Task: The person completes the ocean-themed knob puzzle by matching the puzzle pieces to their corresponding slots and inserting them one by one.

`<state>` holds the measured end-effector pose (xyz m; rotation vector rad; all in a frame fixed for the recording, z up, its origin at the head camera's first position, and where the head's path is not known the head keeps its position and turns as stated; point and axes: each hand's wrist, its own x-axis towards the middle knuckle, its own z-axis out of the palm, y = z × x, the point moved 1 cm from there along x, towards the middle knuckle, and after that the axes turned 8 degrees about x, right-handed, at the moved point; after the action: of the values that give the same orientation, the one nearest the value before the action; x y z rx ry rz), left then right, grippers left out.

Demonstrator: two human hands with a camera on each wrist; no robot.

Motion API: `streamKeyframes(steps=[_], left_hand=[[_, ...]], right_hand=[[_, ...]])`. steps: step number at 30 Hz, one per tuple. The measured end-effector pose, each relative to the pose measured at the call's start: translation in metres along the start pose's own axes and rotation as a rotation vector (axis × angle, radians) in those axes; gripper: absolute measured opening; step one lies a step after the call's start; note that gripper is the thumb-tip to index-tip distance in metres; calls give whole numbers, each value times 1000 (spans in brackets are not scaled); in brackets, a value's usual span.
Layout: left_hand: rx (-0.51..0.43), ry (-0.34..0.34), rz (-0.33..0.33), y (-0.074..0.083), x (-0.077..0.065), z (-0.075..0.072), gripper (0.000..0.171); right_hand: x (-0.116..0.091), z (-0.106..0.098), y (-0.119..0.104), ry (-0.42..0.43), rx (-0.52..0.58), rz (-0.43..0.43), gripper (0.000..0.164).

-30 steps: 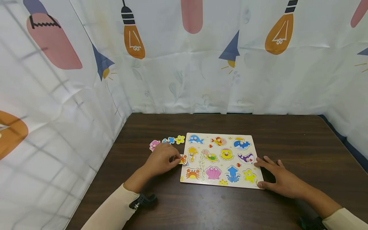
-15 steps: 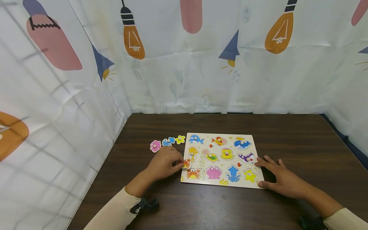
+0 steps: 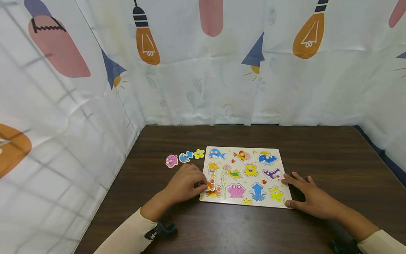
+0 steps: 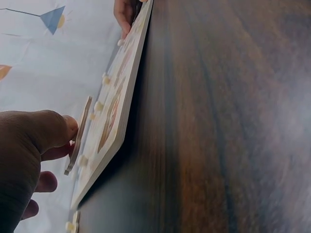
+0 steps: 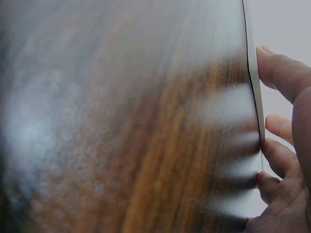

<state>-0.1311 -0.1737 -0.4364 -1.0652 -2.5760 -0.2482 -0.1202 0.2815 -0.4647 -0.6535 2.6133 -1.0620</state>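
In the head view my left hand [image 3: 187,183] pinches a crab puzzle piece [image 3: 210,185] between thumb and fingers. The piece is over the lower left of a wooden sea-animal puzzle board [image 3: 268,203], partly covering the printed orange crab [image 3: 215,194]. From the left wrist the held piece [image 4: 80,138] appears tilted and apart from the board's surface [image 4: 114,138]. My right hand [image 3: 312,199] rests at the board's right edge with fingers spread; in the right wrist view its thumb [image 5: 279,70] touches the board's edge [image 5: 255,92].
Left of the board lie a pink shell piece [image 3: 171,161], a blue squid piece [image 3: 185,157] and a yellow starfish piece [image 3: 198,154]. Several knobbed pieces sit in the board's upper rows. The dark wooden table [image 3: 241,233] meets a patterned white curtain [image 3: 203,88] behind.
My left hand has carried the crab piece rightward and toward me, from the board's left edge to over the printed crab. The squid piece is now uncovered. The right hand stays put.
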Motion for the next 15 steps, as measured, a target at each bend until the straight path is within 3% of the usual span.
streamKeyframes(steps=[15], left_hand=[[-19,-28,32,12,3,4,7]], right_hand=[[1,0,-3,2,2,-24,79]])
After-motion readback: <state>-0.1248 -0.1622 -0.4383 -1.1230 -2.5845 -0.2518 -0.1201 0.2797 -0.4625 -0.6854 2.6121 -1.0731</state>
